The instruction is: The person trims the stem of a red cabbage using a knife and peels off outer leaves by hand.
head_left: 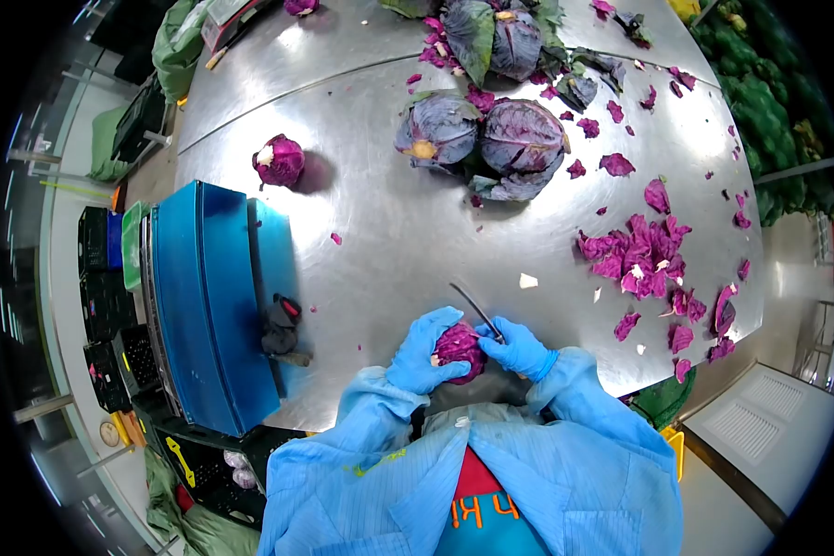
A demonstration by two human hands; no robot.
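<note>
My left hand [424,354], in a blue glove, is wrapped around the left side of a peeled red cabbage [460,352] close to my body at the table's near edge. In my gloved right hand [517,349] is a knife [475,309], its thin dark blade pointing up and to the left past the cabbage. The right fingers are closed on the handle, right beside the cabbage. Pale cut spots show on the cabbage's left side. A small white scrap [528,281] lies on the metal table [389,250] beyond my hands.
Two unpeeled red cabbages [525,139] sit mid-table, with more [517,44] behind. A peeled cabbage [279,160] is at the left, above a blue bin [218,306]. Loose purple leaves [641,252] cover the right side. A dark bundle [282,326] lies by the bin.
</note>
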